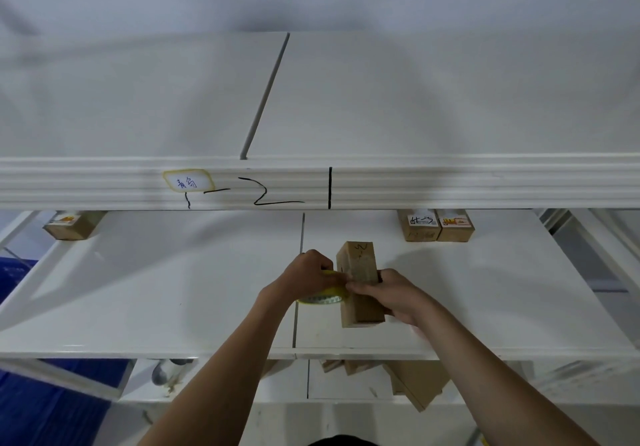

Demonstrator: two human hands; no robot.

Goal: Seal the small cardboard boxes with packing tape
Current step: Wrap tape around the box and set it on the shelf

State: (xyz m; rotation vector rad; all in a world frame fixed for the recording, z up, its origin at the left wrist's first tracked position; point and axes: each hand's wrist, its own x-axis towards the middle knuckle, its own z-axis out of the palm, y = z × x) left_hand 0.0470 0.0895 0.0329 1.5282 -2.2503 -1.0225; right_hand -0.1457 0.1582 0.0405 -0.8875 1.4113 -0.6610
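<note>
A small tall cardboard box (360, 265) stands on the white middle shelf (173, 289), with pen marks on its top. My left hand (306, 274) grips a yellow-rimmed roll of packing tape (322, 297) just left of the box. My right hand (384, 291) holds the box from the right and near side, its thumb and fingertips pinching at the box's left edge where the tape meets it. The tape strip itself is hard to make out.
Two labelled small boxes (436, 225) stand at the back right of the shelf and one (71, 225) at the back left. An upper shelf beam (450, 182) with a label and pen marks overhangs. More cardboard boxes (415, 381) lie on the shelf below.
</note>
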